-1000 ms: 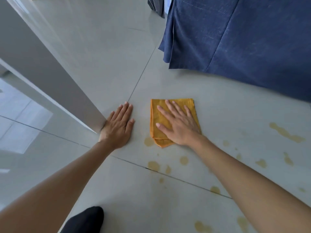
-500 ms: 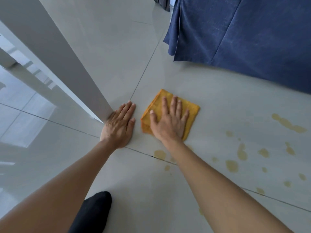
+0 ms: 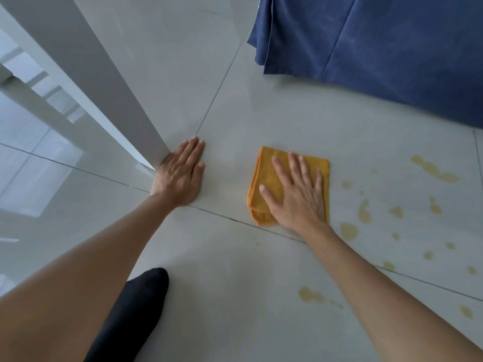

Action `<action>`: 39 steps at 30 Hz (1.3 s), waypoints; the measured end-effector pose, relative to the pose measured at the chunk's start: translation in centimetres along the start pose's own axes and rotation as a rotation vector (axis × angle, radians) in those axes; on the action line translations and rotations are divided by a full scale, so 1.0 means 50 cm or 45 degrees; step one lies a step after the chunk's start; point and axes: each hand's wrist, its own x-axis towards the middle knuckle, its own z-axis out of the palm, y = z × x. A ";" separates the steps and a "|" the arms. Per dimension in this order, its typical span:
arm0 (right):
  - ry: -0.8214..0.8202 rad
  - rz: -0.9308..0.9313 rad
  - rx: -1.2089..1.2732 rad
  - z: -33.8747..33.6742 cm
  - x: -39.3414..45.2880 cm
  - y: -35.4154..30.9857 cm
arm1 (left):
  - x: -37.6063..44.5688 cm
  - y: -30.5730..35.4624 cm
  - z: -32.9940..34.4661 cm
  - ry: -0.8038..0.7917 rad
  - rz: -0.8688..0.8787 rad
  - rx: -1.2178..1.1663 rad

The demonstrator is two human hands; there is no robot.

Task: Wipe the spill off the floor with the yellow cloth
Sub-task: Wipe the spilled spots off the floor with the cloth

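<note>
A folded yellow cloth [image 3: 266, 178] lies flat on the pale tiled floor [image 3: 287, 113]. My right hand [image 3: 295, 197] presses down on it with the palm flat and the fingers spread, covering most of its right half. Yellowish spill spots [image 3: 349, 231] dot the floor just right of the cloth, with a longer smear [image 3: 435, 173] farther right and another blot [image 3: 309, 295] nearer to me. My left hand [image 3: 180, 176] rests flat on the bare floor left of the cloth, fingers together, holding nothing.
A white slanted post [image 3: 99, 82] meets the floor right beside my left hand. Dark blue fabric [image 3: 379, 48] hangs down to the floor at the upper right. My black-socked foot [image 3: 133, 314] sits at the bottom centre.
My right hand has slid the cloth to the right, away from my left hand. The spots near the tile joint where the cloth passed are gone. My left hand stays planted.
</note>
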 end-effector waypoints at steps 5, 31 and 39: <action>0.023 0.214 0.060 0.010 0.024 -0.089 | 0.000 0.016 0.002 -0.023 -0.067 -0.026; -0.013 0.095 0.057 0.004 -0.324 0.067 | -0.018 0.301 0.049 -0.124 -0.048 -0.239; 0.004 0.421 -0.067 -0.028 -0.433 0.275 | -0.027 0.337 0.066 -0.075 0.013 -0.154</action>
